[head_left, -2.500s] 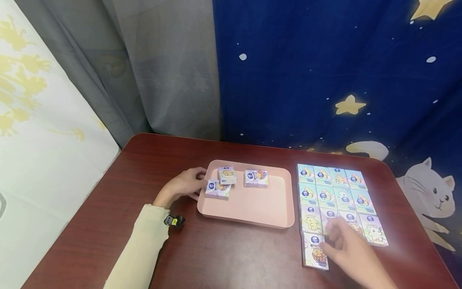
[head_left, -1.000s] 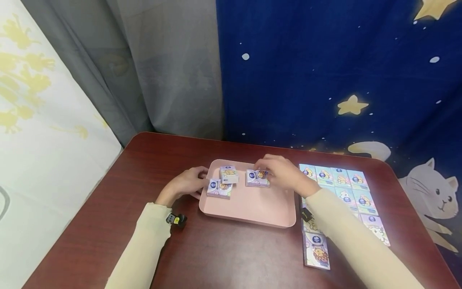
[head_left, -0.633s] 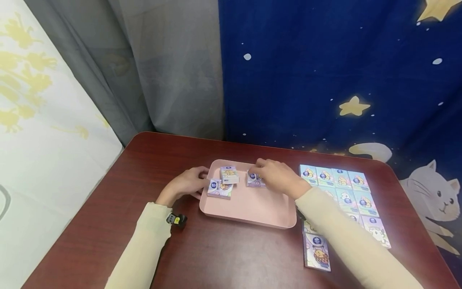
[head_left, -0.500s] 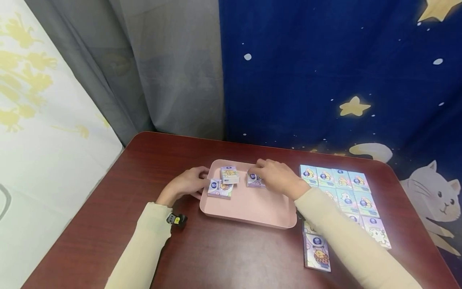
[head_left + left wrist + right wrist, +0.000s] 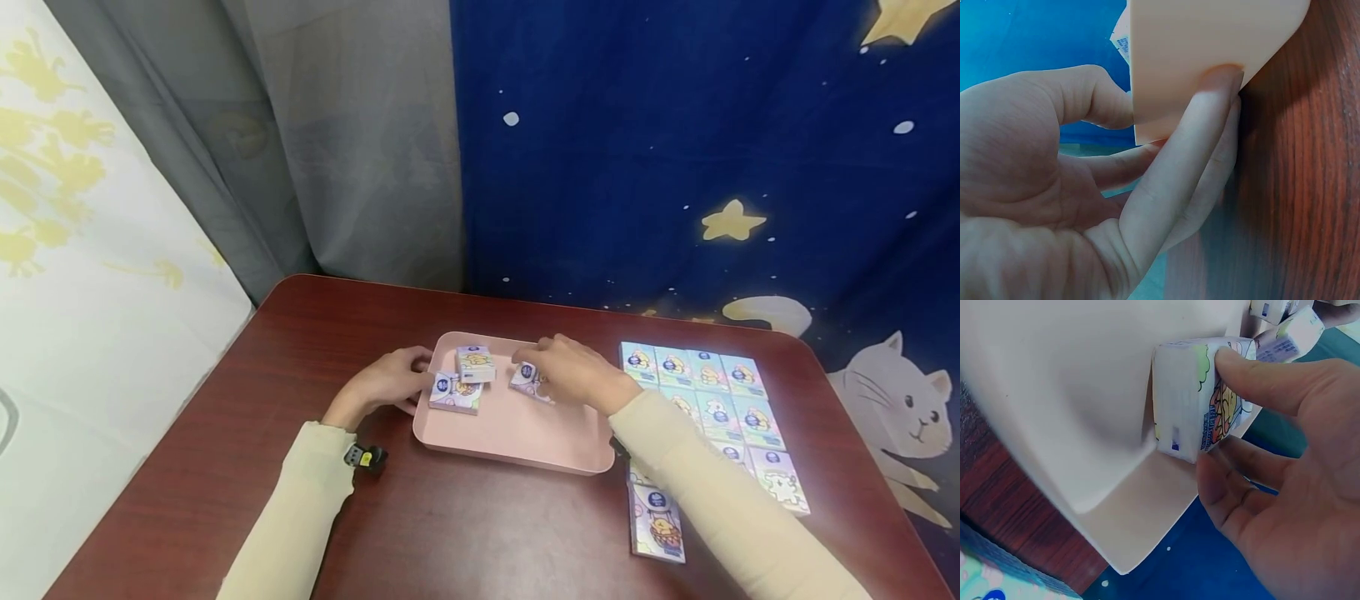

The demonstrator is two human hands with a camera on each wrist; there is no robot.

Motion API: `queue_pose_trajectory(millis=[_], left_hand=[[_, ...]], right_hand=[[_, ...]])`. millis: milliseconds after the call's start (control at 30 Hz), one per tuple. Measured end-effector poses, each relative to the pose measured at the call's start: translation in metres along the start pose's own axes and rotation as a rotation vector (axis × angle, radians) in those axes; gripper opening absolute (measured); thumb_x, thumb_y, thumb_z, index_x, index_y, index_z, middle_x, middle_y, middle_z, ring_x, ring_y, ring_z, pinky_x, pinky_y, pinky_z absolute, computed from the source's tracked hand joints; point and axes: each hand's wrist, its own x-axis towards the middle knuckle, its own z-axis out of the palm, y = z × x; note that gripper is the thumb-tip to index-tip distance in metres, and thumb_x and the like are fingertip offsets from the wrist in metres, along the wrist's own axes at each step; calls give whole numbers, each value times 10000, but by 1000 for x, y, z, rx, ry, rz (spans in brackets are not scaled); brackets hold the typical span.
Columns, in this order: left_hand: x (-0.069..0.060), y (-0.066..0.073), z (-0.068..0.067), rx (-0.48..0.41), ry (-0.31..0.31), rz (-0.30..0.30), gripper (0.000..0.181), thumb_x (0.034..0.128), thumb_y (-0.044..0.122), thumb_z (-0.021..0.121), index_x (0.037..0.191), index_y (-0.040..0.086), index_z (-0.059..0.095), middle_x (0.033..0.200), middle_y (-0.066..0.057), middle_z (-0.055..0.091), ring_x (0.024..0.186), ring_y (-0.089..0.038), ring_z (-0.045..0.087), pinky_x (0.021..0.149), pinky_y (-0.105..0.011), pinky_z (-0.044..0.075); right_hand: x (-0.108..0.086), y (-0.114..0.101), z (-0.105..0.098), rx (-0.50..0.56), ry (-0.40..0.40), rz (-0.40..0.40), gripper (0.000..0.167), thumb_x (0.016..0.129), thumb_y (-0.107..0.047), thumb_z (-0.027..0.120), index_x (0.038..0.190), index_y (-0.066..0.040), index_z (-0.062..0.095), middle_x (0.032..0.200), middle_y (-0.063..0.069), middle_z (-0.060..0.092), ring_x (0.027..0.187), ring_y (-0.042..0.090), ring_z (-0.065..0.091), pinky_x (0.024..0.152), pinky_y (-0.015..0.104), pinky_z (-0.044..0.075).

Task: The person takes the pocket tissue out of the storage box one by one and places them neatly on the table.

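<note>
A pink tray [image 5: 517,442] lies on the table with three small cartoon-printed tissue packs in it. At the tray's left end, my left hand [image 5: 386,379] holds the rim; the left wrist view shows the thumb at the edge and fingers against the outer wall [image 5: 1172,69]. My right hand [image 5: 573,371] pinches the right-hand tissue pack [image 5: 531,383] between thumb and fingers. That pack [image 5: 1179,400] looks slightly tilted in the right wrist view, and my hand covers part of it. The other two packs sit by the left hand, one pack [image 5: 476,364] overlapping the other pack [image 5: 453,394].
Right of the tray, several tissue packs [image 5: 708,371] lie in close rows on the dark red table [image 5: 480,533]. A single pack [image 5: 656,523] extends the left column toward me. My right forearm covers part of the rows. A blue curtain [image 5: 600,150] hangs behind.
My right hand has moved from the rows of packs into the tray and taken hold of the right-hand pack. That pack is now turned and shifted slightly toward me. The left hand stays put.
</note>
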Motion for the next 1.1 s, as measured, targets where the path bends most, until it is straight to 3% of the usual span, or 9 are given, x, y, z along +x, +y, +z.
queue_pose_trajectory(millis=[133, 267, 533, 833, 1100], left_hand=[[-1, 1, 0, 2, 1, -1, 607, 1051, 173, 697, 1576, -40, 481, 1270, -223, 675, 903, -258, 772, 722, -406, 689], [-2, 2, 0, 3, 4, 4, 604, 1048, 168, 699, 1572, -44, 484, 1265, -222, 673, 896, -259, 771, 716, -407, 689], [-2, 2, 1, -3, 6, 6, 598, 1047, 160, 697, 1566, -50, 487, 1273, -226, 666, 902, -264, 770, 711, -412, 689], [-2, 0, 0, -4, 2, 11, 602, 1045, 163, 700, 1566, -49, 486, 1265, -226, 669, 902, -266, 773, 716, -411, 690], [-2, 1, 0, 8, 8, 5, 595, 1051, 168, 697, 1568, -41, 489, 1264, -224, 675, 892, -261, 775, 724, -407, 690]], right_hand=[[0, -3, 0, 17, -19, 57, 570, 938, -100, 885, 1455, -247, 696, 1351, 107, 679, 1188, 345, 652, 1106, 556, 540], [-2, -6, 0, 33, -24, 89, 585, 936, -124, 895, 1461, -279, 689, 1404, 120, 639, 1104, 354, 697, 1036, 621, 571], [-8, -7, 0, 73, 16, 71, 551, 898, -94, 913, 1392, -261, 733, 1347, 135, 656, 1126, 320, 682, 1004, 671, 565], [-19, 2, -1, 147, 86, -2, 523, 848, -7, 795, 1339, -185, 749, 1201, 100, 687, 1016, 271, 651, 846, 542, 612], [-37, 13, -5, 242, 172, -26, 519, 824, -65, 822, 1327, -167, 738, 1056, 10, 676, 906, 201, 606, 769, 390, 551]])
